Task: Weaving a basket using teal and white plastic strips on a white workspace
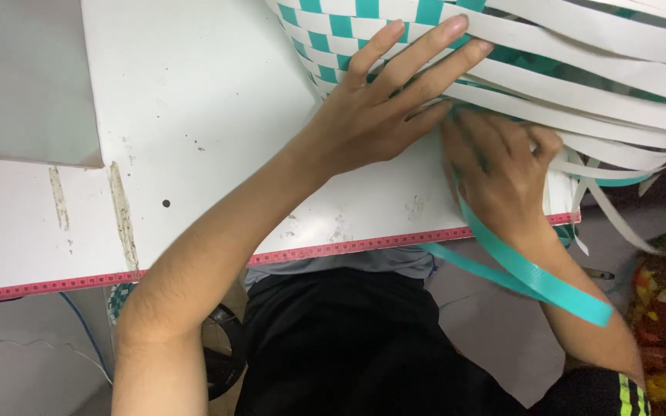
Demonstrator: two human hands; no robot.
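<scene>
Left hand [383, 115] lies flat, fingers spread wide, pressing the woven basket [348, 31] of white and teal strips at the far edge of the white table [194, 115]. Right hand [499, 166] is curled under the loose white strips [618, 85], pinching a teal strip [529, 273] that trails down over the forearm. Risk, as a judgement: if the left palm lifts, the unwoven strips could spring out and loosen the weave; a hard pull could kink the teal strip. Count: two hands, one basket, one free teal strip, roughly six loose white strips, exact number unclear.
</scene>
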